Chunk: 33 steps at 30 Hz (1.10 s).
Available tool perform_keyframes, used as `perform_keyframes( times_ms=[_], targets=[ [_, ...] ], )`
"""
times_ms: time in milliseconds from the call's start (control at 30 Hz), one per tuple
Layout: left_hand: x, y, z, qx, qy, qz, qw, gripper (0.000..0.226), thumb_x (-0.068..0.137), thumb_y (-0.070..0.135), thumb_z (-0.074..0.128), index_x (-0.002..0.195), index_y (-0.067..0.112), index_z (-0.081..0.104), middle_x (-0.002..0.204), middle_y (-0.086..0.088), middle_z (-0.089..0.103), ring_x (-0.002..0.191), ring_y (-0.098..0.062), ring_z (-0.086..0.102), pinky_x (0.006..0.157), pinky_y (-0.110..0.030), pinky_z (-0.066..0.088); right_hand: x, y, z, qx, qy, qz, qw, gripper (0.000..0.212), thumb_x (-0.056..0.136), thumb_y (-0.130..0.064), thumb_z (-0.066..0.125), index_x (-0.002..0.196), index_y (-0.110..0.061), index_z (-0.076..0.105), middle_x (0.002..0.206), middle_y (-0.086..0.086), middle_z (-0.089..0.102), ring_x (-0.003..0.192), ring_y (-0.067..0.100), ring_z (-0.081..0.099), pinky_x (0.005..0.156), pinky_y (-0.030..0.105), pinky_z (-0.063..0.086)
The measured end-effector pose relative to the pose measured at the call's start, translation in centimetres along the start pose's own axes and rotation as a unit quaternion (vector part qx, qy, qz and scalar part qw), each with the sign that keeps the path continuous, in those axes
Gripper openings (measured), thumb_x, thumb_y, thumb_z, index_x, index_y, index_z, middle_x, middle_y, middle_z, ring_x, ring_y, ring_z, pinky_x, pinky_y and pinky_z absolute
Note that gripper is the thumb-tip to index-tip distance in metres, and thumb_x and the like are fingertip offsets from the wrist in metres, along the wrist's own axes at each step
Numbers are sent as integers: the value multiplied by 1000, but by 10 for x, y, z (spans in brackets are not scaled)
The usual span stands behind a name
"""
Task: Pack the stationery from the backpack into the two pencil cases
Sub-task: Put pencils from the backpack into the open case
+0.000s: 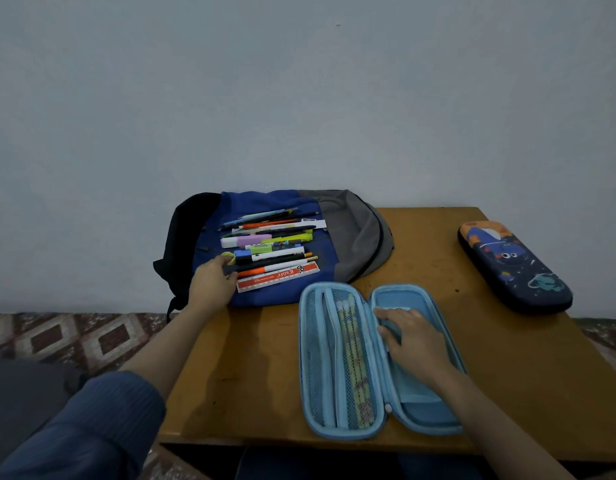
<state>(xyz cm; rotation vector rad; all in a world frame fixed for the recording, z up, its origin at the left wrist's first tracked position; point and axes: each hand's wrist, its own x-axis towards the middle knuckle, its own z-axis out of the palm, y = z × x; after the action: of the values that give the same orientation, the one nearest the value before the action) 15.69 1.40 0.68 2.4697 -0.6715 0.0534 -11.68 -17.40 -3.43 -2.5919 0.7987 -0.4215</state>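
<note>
Found the left hand point(213, 282) at the near-left end of the stationery point(275, 244), fingers bent over the tips of the nearest pieces, just beside a small yellow-green round item point(228, 258). Cannot tell a true pinch from a mere touch there. Found the right hand point(414, 336) lying flat, fingers straight, in the right half of the open light-blue pencil case point(420, 407) — steadying it by the look of things, gripping nothing.

Noted in the left half of that case a mesh pocket point(313, 375) holding a few yellow-green pencils point(351, 358); saw nothing else packed there. Logged the case at the near middle of the worktop point(247, 375), spread open like a book.

Located the bulk of the stationery outside both cases, laid in a row on top of the backpack point(265, 202), flat at the far left of the worktop; among it a lilac highlighter point(245, 241) and, nearest, a red-and-white ruler point(278, 273). Cannot see into the backpack.

Recorded the second pencil case point(514, 268), dark with a cartoon space print, closed at the far right, well apart from both hands.

Judged the task barely begun — one small batch in the mesh pocket, the whole row on the backpack yet to move, the second case yet to open and fill.
</note>
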Motion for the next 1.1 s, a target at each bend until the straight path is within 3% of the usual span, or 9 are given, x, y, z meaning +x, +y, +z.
perform_keyframes(
  times_ms=[133,400,600,700,933,1000,1100],
  targets=[
    [4,0,9,27,-41,-14,999,54,89,29,61,138,19,43,120,-14,61,100,-28,62,77,-37,51,0,-1,1,-1,-3,5,1000,34,96,-33,45,130,-32,50,125,-17,56,124,7,41,81,22,42],
    [6,-1,16,45,-2,-41,998,31,91,28,58,121,21,63,116,-12,61,97,-25,59,71,-32,50,0,-1,0,3,-8,9,1000,34,97,-33,44,131,-32,49,126,-18,55,124,6,40,85,23,43],
    [3,9,8,-77,31,-38,996,25,87,22,64,110,12,68,110,-11,66,98,-24,61,75,-31,50,0,-2,0,-3,-10,14,1000,35,97,-33,44,132,-32,48,127,-17,54,124,6,39,82,23,43],
    [-3,21,-3,-214,52,-40,975,22,86,15,66,104,5,69,103,-12,67,92,-18,59,77,-29,48,0,-2,0,-4,-11,14,1000,34,97,-33,44,131,-32,49,126,-17,55,124,6,40,80,23,43],
    [-19,52,-23,-448,130,-59,882,14,88,15,63,97,6,65,87,-3,66,83,-14,63,80,-29,53,-1,-4,-1,12,-7,15,1000,33,97,-30,45,129,-27,51,122,-12,58,121,11,43,81,26,43],
    [-23,59,-30,-491,152,-65,855,14,89,14,61,99,5,64,84,-1,66,81,-13,65,81,-30,54,-1,-5,-1,17,-8,17,1000,33,97,-29,45,129,-26,52,122,-11,58,121,12,43,82,27,43],
    [-32,66,-38,-489,173,-35,855,11,90,13,60,101,14,61,85,0,67,81,-11,67,78,-29,55,-1,-6,-1,18,-14,23,999,33,97,-29,44,130,-26,51,123,-10,58,121,13,43,85,29,43]
  ],
)
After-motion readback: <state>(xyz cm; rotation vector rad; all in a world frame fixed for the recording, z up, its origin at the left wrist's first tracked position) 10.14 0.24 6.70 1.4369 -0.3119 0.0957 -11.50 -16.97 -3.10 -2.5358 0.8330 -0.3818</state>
